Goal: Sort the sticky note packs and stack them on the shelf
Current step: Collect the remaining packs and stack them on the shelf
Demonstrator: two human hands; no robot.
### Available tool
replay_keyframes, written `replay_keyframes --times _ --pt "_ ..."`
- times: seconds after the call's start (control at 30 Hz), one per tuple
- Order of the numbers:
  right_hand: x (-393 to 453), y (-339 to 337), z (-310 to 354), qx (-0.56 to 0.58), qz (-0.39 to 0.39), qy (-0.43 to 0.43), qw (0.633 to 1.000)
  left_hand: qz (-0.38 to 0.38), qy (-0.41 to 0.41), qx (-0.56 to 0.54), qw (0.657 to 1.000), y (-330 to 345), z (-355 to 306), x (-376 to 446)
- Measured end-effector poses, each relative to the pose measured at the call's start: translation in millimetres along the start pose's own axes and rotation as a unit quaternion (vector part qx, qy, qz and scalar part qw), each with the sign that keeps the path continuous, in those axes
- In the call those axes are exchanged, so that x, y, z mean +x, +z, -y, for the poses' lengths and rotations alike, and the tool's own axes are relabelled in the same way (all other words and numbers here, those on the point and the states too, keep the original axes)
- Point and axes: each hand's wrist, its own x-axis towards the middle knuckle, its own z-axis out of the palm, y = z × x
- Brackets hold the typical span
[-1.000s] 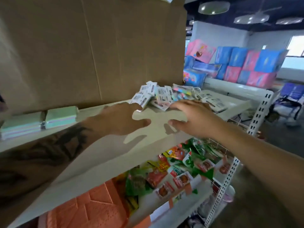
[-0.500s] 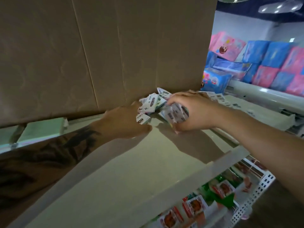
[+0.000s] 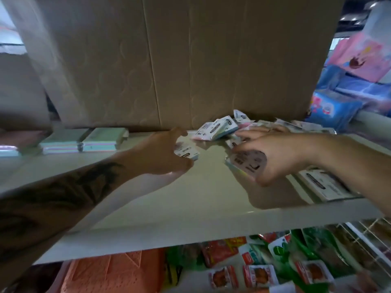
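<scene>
On the white shelf, a loose pile of small sticky note packs lies at the back against the cardboard. My left hand holds one pack labelled NOTE on the shelf surface. To the right, my right hand grips a pack with a pale printed back, lifted slightly off the shelf. Stacked green sticky note packs stand in a row at the far left of the shelf. Flat white packs lie under my right forearm.
A large cardboard box walls off the back of the shelf. Below the shelf edge, snack packets and an orange mat fill the lower level. Pink and blue packages stand at the far right.
Both hands have drawn back from the pile toward the shelf's front, each now with a pack in it. The view has tilted down, showing more of the lower shelf.
</scene>
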Motion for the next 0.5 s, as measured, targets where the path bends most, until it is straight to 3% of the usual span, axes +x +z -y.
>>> replay_keyframes --times 0.17,0.3,0.5 --pt "5.8 -0.7 1.8 -0.098 -0.021 -0.040 0.994 -0.014 -0.041 -0.009 0.999 -0.5 -1.7 -40.2" --pt "15.1 -6.6 19.3 -0.058 -0.067 -0.088 0.992 -0.011 -0.062 -0.041 0.997 -9.1 0.9 -73.6" --pt "17.6 -26.5 85.9 0.013 -0.125 -0.139 0.982 -0.067 -0.080 -0.038 0.994 -40.2 25.3 -124.6"
